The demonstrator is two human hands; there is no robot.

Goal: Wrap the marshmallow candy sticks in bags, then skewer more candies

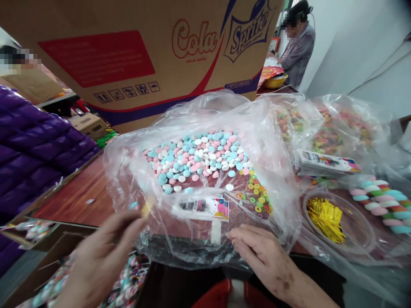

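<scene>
My left hand [102,252], blurred by motion, is closed at the left front of a clear plastic sheet [125,167]. Thumb and fingers meet by a small yellowish smear [147,208] with a blue-and-white bit beside it; what they pinch is too blurred to name. Over the sheet's front edge, my right hand [257,248] has its fingers bent and pressed together, and whatever may be in them is hidden. Between the hands lies a stack of printed cards [205,207]. Pink, blue and white round candies [195,156] and small ring candies [257,192] spread behind it.
A large cardboard box [167,81] stands behind the candies. On the right are gold twist ties [326,220] in a round tub, twisted marshmallows [383,203], more cards [326,162] and bagged gummies [330,124]. Boxed wrapped candies [131,273] sit below left. Another person [298,47] works behind.
</scene>
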